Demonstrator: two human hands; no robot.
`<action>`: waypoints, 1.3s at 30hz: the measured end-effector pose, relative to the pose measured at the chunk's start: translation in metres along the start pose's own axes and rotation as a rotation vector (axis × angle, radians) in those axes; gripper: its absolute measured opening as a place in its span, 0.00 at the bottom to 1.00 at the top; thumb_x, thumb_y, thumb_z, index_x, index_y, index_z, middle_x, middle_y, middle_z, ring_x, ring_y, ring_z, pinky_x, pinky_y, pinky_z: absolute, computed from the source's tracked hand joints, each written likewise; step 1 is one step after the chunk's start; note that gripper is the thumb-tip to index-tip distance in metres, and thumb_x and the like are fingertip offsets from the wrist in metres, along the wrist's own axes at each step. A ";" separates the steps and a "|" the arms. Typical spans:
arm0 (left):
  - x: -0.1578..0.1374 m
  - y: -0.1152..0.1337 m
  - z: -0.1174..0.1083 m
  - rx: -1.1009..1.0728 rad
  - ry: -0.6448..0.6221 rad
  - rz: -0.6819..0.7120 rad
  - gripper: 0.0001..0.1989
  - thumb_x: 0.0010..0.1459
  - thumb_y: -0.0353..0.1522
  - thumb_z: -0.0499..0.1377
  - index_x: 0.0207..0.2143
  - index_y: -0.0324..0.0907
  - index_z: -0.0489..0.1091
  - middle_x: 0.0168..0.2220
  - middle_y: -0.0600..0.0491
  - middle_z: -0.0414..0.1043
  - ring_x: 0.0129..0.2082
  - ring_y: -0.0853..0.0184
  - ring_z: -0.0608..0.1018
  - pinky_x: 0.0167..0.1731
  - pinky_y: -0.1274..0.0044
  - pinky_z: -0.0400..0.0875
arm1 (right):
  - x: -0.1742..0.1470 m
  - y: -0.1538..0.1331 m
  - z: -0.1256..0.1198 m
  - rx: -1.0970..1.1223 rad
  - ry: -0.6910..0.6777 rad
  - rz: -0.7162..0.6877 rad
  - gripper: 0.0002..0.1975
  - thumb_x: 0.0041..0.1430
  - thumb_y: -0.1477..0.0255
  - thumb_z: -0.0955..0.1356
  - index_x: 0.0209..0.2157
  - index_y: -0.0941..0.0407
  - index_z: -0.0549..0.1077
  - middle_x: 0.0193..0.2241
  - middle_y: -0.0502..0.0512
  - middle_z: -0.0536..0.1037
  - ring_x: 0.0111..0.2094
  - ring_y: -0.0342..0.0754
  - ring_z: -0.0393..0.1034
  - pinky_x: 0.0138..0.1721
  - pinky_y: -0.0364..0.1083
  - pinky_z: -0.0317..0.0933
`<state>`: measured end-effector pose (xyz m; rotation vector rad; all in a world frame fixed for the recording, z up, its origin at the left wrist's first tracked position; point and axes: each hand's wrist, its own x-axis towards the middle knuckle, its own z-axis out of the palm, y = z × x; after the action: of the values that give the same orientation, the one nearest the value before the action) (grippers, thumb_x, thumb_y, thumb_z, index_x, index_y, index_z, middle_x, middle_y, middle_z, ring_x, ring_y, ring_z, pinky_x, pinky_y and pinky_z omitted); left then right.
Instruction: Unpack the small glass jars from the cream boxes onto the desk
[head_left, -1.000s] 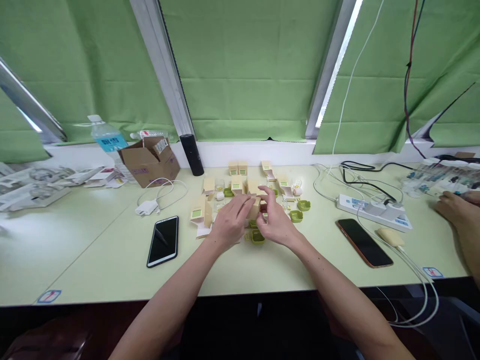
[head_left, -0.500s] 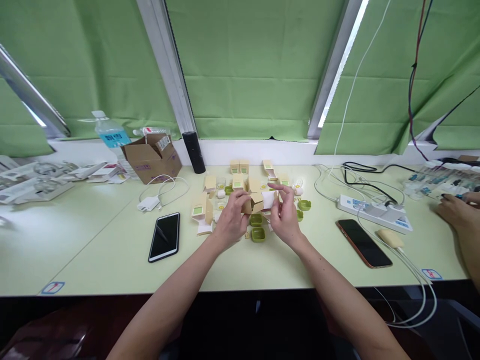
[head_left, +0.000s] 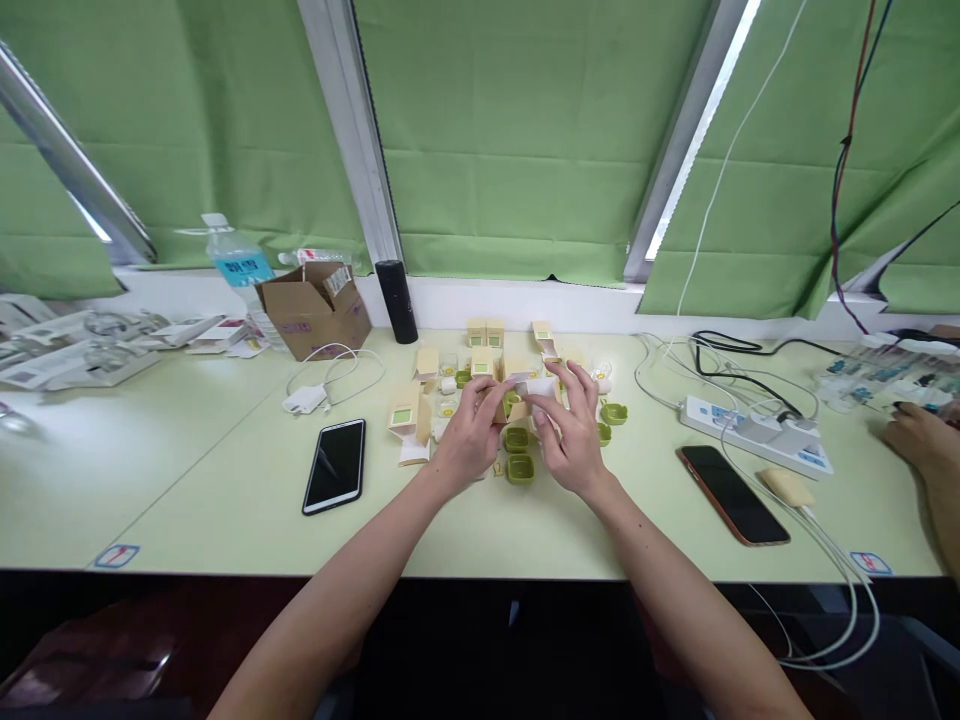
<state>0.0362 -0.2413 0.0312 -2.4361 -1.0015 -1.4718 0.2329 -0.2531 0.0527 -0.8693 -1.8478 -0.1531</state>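
Note:
Between my two hands is a small tan cardboard box point(head_left: 513, 412) with its top open and a white flap point(head_left: 537, 386) standing up. Something green shows in its opening. My left hand point(head_left: 466, 440) is closed on the box's left side, fingertips at the rim. On the right side, my right hand point(head_left: 574, 442) grips it with thumb and forefinger, the other fingers raised and bent. Just below lie two square green cups, one point(head_left: 520, 469) nearer me and one point(head_left: 516, 440) behind it. Another green cup point(head_left: 615, 413) sits to the right.
Several small tan boxes point(head_left: 403, 416) and clear glass pieces point(head_left: 448, 363) surround my hands. A phone point(head_left: 334, 466) lies left, another point(head_left: 733, 495) right, near a power strip point(head_left: 757, 436). Behind stand a carton point(head_left: 315, 315) and a black cylinder point(head_left: 397, 302). Another person's hand point(head_left: 919, 437) is far right.
Something green now shows in the box's opening. My right forefinger has come down to the box, and my left fingers have moved over its rim. The view has shifted slightly.

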 end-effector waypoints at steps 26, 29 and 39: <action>-0.004 -0.001 0.009 0.263 0.031 0.112 0.37 0.65 0.20 0.49 0.74 0.49 0.49 0.55 0.39 0.64 0.53 0.57 0.77 0.39 0.74 0.80 | 0.002 -0.008 0.009 0.341 0.133 0.390 0.12 0.64 0.62 0.71 0.29 0.52 0.73 0.56 0.61 0.76 0.67 0.61 0.59 0.68 0.69 0.53; -0.003 -0.006 0.008 0.276 0.052 -0.019 0.36 0.64 0.20 0.50 0.73 0.46 0.52 0.55 0.39 0.64 0.53 0.56 0.76 0.38 0.73 0.80 | 0.004 -0.004 0.004 0.571 0.212 0.530 0.15 0.65 0.57 0.70 0.32 0.52 0.67 0.57 0.63 0.77 0.63 0.59 0.68 0.62 0.65 0.64; 0.002 -0.014 -0.004 0.082 0.115 -0.262 0.34 0.64 0.28 0.60 0.70 0.47 0.56 0.54 0.42 0.64 0.54 0.56 0.74 0.51 0.62 0.78 | -0.013 0.025 -0.035 0.705 0.012 0.763 0.21 0.59 0.51 0.73 0.32 0.50 0.64 0.36 0.54 0.82 0.37 0.52 0.78 0.38 0.52 0.74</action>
<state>0.0249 -0.2313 0.0317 -2.2033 -1.3682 -1.5905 0.2770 -0.2579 0.0505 -0.9736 -1.2863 0.9079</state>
